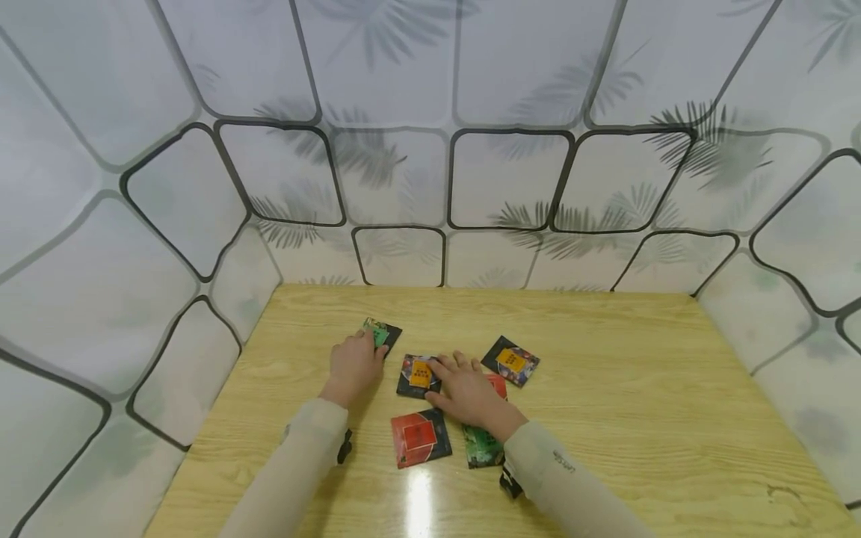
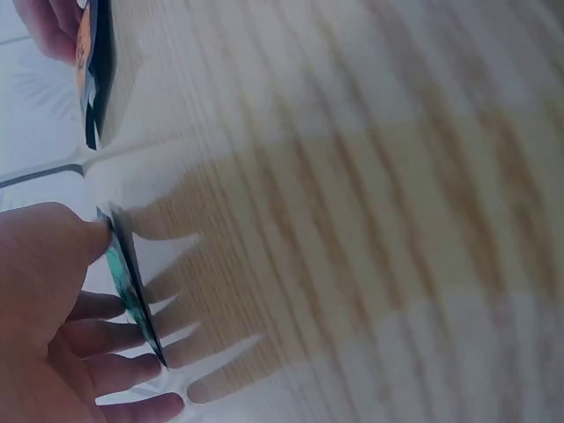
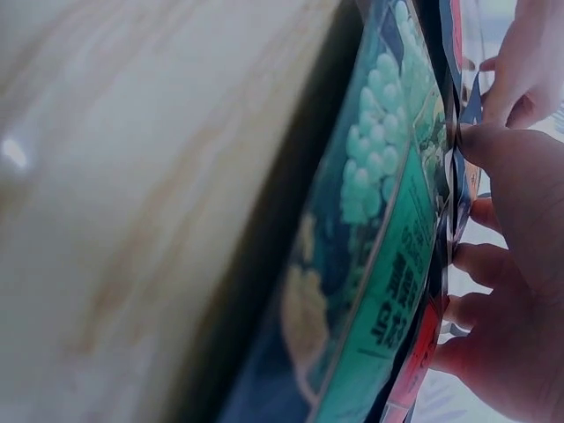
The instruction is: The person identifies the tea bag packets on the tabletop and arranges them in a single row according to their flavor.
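Head view: spread fingers of the left hand (image 1: 353, 368) rest unclasped on the far-left green packet (image 1: 382, 338); the right hand (image 1: 471, 391), also spread, overlaps the right edge of the middle orange packet (image 1: 418, 375). Light, level pressure should limit skidding on the counter (image 1: 639, 388).

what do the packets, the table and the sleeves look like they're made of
Packets: probably plastic or foil film, printed and fairly glossy; they look thin and flexible in the wrist views.
Table: wood or wood-look laminate, since grain shows; a bright reflection suggests a smooth, glossy finish.
Sleeves: likely soft cloth, pale and matte; the exact fibre can't be told.
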A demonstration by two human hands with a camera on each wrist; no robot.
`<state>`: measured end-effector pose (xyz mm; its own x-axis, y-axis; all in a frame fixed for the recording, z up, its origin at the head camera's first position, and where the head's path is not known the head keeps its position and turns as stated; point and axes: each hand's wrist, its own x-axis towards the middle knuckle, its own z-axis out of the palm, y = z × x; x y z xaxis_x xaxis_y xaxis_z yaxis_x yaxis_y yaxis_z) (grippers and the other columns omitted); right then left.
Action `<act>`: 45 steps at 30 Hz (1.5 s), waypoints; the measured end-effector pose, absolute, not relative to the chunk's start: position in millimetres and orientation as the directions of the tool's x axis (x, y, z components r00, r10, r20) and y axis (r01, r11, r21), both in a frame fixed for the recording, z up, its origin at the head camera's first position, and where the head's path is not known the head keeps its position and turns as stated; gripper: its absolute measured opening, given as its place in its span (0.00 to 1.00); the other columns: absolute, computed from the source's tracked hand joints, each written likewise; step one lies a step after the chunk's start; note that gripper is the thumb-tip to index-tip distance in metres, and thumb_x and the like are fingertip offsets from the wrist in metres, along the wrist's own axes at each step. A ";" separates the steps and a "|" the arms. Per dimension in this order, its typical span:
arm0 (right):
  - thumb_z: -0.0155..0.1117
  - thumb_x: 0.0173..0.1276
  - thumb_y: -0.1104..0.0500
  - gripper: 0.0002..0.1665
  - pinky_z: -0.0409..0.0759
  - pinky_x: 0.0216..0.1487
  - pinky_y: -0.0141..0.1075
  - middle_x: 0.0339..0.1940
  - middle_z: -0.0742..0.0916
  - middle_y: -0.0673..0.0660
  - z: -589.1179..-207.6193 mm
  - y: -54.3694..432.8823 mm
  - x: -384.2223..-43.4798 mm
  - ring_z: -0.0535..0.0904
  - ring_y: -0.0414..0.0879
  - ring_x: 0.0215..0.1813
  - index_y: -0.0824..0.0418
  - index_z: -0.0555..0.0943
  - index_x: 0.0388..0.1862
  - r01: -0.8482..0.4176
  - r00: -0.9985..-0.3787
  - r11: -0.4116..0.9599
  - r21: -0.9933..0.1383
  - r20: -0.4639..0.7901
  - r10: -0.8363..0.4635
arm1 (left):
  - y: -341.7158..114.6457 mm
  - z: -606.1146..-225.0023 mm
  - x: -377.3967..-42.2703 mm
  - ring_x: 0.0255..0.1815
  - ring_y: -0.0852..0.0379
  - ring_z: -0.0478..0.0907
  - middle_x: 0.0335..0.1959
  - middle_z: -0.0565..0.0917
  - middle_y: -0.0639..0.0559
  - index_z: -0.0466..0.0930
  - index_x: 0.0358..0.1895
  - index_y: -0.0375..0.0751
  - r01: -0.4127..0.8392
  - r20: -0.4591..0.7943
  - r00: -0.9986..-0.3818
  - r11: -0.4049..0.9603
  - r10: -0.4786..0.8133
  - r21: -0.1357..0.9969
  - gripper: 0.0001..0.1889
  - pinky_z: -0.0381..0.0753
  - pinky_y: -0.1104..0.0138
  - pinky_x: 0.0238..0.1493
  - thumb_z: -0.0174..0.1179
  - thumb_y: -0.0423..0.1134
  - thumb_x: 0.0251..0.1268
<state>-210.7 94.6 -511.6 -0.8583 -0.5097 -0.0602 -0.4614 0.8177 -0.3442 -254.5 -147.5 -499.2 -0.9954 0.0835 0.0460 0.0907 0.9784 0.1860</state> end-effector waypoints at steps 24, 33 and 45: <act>0.51 0.84 0.36 0.40 0.60 0.81 0.68 0.85 0.68 0.61 -510.7 93.1 -212.7 0.58 0.68 0.85 0.53 0.62 0.86 -0.466 -0.853 0.842 -0.273 -0.112 -0.509 | -139.1 -501.0 -296.1 0.86 0.30 0.51 0.84 0.60 0.35 0.58 0.85 0.45 0.230 -0.122 -0.958 0.948 0.261 0.222 0.29 0.49 0.27 0.79 0.45 0.43 0.87; 0.51 0.84 0.37 0.41 0.58 0.82 0.68 0.86 0.67 0.60 -511.3 92.1 -212.1 0.56 0.68 0.86 0.52 0.61 0.87 -0.463 -0.852 0.842 -0.278 -0.123 -0.509 | -142.9 -500.0 -304.6 0.87 0.31 0.49 0.85 0.58 0.37 0.52 0.86 0.40 0.179 -0.142 -0.968 0.965 0.208 0.190 0.33 0.49 0.28 0.80 0.46 0.48 0.87; 0.51 0.84 0.37 0.41 0.57 0.82 0.68 0.86 0.66 0.61 -511.2 94.6 -211.2 0.55 0.68 0.86 0.53 0.61 0.87 -0.464 -0.852 0.837 -0.289 -0.113 -0.511 | -145.9 -494.4 -308.3 0.87 0.31 0.47 0.86 0.55 0.37 0.51 0.86 0.40 0.202 -0.175 -0.953 0.947 0.249 0.250 0.31 0.48 0.28 0.80 0.42 0.44 0.88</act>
<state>-211.2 94.6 -511.2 -0.8521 -0.5109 -0.1132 -0.4637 0.8374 -0.2893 -308.3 -145.9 -494.4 -0.9526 0.2491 -0.1746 0.2017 0.9469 0.2504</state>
